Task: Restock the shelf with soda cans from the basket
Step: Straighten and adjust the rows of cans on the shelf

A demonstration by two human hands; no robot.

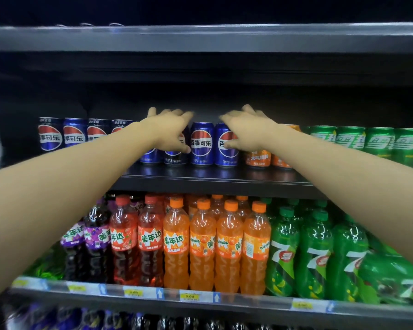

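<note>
You face a dark store shelf unit; the can shelf (215, 177) runs across at chest height under a grey upper shelf (200, 38). On it, blue Pepsi cans (201, 143) stand in a row from the left to the middle, orange cans (258, 157) just beside them, then green cans (379, 145) to the right.

Your left hand (169, 129) reaches over the top of a blue can, thumb down its front, fingers curled round it. Your right hand (244, 129) lies over the next blue and orange cans, thumb on a blue can's label; whether it grips, you cannot tell.

Your forearms hide several cans. Below, purple, red, orange bottles (202, 244) and green bottles (315, 253) stand behind price tags (190, 297).
</note>
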